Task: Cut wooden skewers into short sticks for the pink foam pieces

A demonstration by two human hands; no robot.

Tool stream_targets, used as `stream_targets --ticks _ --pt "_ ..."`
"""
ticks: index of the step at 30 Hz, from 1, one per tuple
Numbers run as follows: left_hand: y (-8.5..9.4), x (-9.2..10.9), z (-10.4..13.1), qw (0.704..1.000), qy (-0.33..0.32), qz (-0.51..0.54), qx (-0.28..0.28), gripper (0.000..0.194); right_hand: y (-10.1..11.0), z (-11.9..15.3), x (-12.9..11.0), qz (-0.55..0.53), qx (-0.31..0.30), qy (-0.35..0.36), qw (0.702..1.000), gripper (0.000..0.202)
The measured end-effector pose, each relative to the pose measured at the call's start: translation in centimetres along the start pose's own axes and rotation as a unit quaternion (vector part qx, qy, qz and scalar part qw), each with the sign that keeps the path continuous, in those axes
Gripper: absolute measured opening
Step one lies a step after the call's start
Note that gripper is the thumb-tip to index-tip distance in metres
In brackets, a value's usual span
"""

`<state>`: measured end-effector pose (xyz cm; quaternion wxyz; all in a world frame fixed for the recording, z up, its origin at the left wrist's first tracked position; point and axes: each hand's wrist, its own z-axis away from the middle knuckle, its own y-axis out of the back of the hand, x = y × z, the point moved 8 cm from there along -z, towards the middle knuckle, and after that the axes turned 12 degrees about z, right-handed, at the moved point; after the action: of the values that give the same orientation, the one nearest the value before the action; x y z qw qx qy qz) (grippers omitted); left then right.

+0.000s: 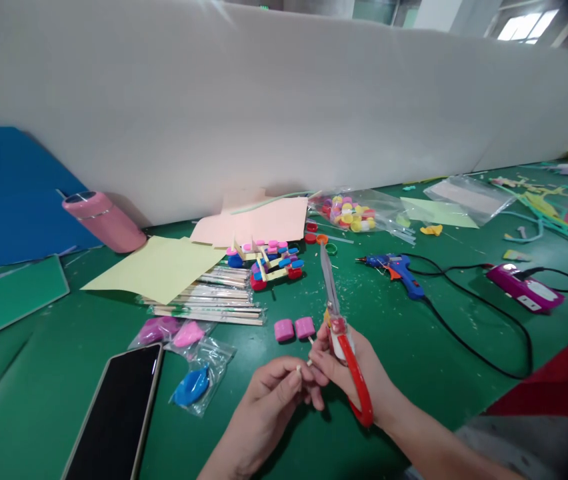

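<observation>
My left hand (275, 395) is closed, with thumb and forefinger pinching a small pale stick piece (299, 368). My right hand (364, 370) wraps round red-handled scissors (333, 293), whose blades point away from me and look closed. Between the right fingertips and the left ones shows another short pale stick end (309, 363); which hand bears it is hard to tell. Just beyond the hands, two pink-purple bottle caps (284, 330) lie side by side on the green table. Farther off sit small stick-and-cap assemblies (277, 270) in pink, blue and red.
At left lie a phone (117, 413), bagged balloons (191, 385), packs of sticks (209, 313), yellow paper (159, 267) and a leaning pink cup (107, 221). A bag of caps (349, 213) is at the back. To the right, a blue glue gun (399, 270) trails a black cable towards a purple power strip (527, 288).
</observation>
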<state>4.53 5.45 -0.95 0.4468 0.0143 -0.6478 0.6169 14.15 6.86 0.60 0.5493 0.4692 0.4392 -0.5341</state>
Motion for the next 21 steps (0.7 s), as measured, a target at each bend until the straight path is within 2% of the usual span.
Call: stream_targets --ticks 5,7,10,14,18,21 --pt "1.8 1.1 -0.2 0.993 -0.033 -0.015 0.113 0.014 1.8 -0.7 -0.5 0.023 0.038 0.013 0.999 0.036" --pt "2.1 1.0 -0.3 0.990 -0.033 -0.015 0.134 0.014 1.9 -0.8 -0.5 0.030 0.035 0.017 0.999 0.035" --pt "2.2 0.5 -0.2 0.990 -0.017 -0.034 0.134 0.014 1.3 -0.7 -0.6 0.057 -0.001 0.017 0.998 0.033" --pt "1.5 0.9 0.0 0.979 -0.035 -0.169 0.108 0.017 -0.1 -0.4 -0.9 0.096 -0.063 0.019 0.993 0.031" --pt "0.7 1.6 0.1 0.947 -0.062 -0.304 0.083 0.020 -0.9 -0.3 -1.1 0.108 -0.089 0.038 0.989 0.029" --pt "0.7 1.8 0.3 0.943 -0.081 -0.311 0.082 0.021 -1.3 -0.5 -1.1 0.106 -0.092 0.040 0.989 0.030"
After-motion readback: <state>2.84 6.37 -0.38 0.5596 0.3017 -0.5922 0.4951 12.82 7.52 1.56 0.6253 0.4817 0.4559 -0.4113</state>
